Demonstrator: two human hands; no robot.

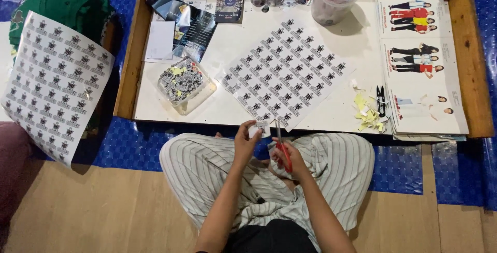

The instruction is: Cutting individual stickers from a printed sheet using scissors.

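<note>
head view: the person sits cross-legged on the floor at the near edge of a low white counter [331, 113] with a wooden rim. the left hand [246, 142] pinches a small cut label [261, 127] between thumb and fingertips, its grip narrow and closed on the paper, held up just over the counter's near edge. the right hand [287, 157] is wrapped around the red handles of a pair of scissors [282, 147]; that grip is closed on the handles, and the blades point up and away from the body, toward the label.

the relation that matters: the label lies just left of and slightly beyond the scissor tips, nearly touching them, so the blades' long axis runs almost straight from the right hand to the label's right edge. whether the blades are parted is too small to tell.

just beyond both hands lies a printed sticker sheet [287, 74], set at a slant on the counter, its near corner close to the label. a clear tub of cut labels [184, 85] sits to the left, nearer the left hand. yellow paper scraps [367, 113] and small black snips [381, 100] lie to the right, well apart from the hands.
</note>
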